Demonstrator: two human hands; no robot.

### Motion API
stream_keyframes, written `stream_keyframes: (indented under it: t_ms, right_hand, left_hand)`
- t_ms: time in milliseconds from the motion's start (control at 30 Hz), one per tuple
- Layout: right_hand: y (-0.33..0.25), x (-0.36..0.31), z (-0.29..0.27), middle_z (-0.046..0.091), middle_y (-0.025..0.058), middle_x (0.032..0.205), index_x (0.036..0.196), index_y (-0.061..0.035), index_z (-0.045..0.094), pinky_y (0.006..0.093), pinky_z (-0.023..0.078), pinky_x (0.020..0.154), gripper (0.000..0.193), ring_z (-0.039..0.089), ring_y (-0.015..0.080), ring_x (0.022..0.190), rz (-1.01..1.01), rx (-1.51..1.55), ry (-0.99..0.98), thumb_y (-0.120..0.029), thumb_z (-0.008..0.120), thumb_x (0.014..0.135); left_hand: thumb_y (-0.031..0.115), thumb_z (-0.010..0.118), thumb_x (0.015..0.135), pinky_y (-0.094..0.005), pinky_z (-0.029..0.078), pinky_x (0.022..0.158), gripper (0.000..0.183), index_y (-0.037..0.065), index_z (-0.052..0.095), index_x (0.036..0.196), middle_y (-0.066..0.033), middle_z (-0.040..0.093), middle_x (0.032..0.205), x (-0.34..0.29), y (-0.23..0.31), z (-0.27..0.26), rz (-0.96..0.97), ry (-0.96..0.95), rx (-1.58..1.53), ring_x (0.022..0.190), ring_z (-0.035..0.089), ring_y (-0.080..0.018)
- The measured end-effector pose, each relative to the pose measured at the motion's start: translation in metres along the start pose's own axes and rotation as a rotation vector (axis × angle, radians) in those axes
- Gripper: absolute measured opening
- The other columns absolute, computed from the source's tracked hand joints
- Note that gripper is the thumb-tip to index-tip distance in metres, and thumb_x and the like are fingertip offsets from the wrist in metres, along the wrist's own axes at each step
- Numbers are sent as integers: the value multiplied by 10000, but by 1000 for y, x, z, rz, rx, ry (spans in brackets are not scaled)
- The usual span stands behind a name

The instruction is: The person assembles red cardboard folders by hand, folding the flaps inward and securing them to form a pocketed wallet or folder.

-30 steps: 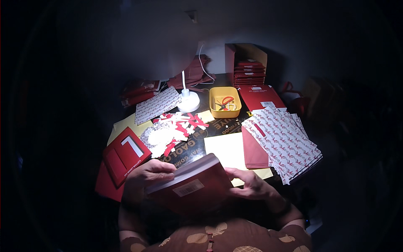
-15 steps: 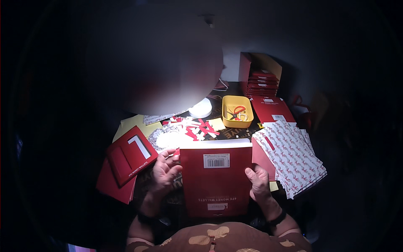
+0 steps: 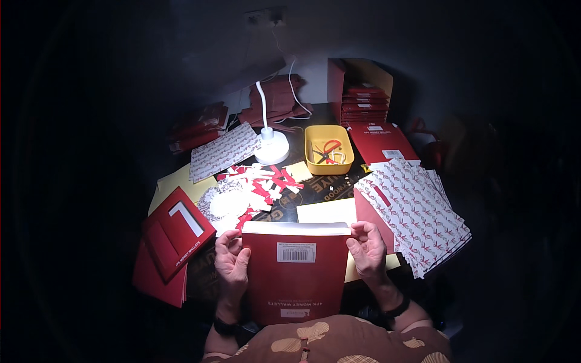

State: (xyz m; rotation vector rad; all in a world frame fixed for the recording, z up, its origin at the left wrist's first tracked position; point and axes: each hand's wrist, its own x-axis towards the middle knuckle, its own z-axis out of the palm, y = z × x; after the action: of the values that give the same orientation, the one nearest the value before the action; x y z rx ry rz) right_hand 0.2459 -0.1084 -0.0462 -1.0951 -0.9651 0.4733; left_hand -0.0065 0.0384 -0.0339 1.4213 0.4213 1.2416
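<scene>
Close to my body, a flat red cardboard packet (image 3: pixel 296 281) stands tilted between my hands. It has a white barcode label on its face, upside-down printing lower down and a white top edge. My left hand (image 3: pixel 232 266) grips its upper left corner, thumb on the near face and fingers curled behind. My right hand (image 3: pixel 368 251) pinches the upper right corner in the same way. Beyond the packet lies a pale sheet (image 3: pixel 327 210). To the left is a heap of red and white paper strips (image 3: pixel 266 184), next to a red packet with a cut-out window (image 3: pixel 180 233).
A lit white desk lamp (image 3: pixel 272 148) stands at the back, beside a yellow tray (image 3: pixel 311 158) holding scissors (image 3: pixel 331 148). Patterned sheets (image 3: pixel 417 212) are fanned out on the right. Behind them, an open red box (image 3: pixel 336 91) holds stacked red packets (image 3: pixel 364 107).
The packet has come nearer my body. My right hand has moved up to its top corner. The small red piece at my left fingertips no longer shows. A dark blur has cleared, revealing the lamp.
</scene>
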Motion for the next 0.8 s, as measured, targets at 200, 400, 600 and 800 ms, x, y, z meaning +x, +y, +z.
stream_keyframes:
  t_ms: [200, 400, 600, 800]
  right_hand:
    - [1, -5, 13, 593, 50, 1063, 1197, -20, 500, 228, 472, 888, 292, 571, 81, 979, 22, 203, 53, 1, 658, 953]
    - [-1, -12, 18, 635, 35, 1082, 1086, -43, 559, 234, 476, 889, 194, 593, 72, 972, -10, 77, 64, -14, 688, 945]
    - [-10, -10, 17, 629, 23, 1004, 1044, -32, 573, 213, 468, 809, 83, 567, 52, 886, -86, 4, 43, -20, 627, 983]
    - [-18, -6, 15, 585, -27, 880, 1015, -15, 591, 183, 410, 684, 22, 493, 15, 748, -46, -45, -19, -28, 596, 997]
  left_hand:
    - [-15, 546, 978, -278, 468, 959, 396, 7, 426, 1355, -118, 638, 1147, -11, -2, -2, 22, 79, 0, 1057, 615, -136]
    - [-24, 526, 976, -277, 467, 955, 406, 9, 421, 1366, -113, 637, 1147, -22, 5, -6, -36, 64, 30, 1068, 610, -132]
    - [4, 562, 997, -227, 489, 834, 297, 25, 492, 1286, -65, 650, 1036, -19, 6, -17, -25, 19, 55, 925, 617, -87]
    - [35, 617, 998, -182, 457, 730, 92, 37, 592, 1086, 13, 601, 917, -13, 7, -15, 56, 56, 158, 808, 555, -32]
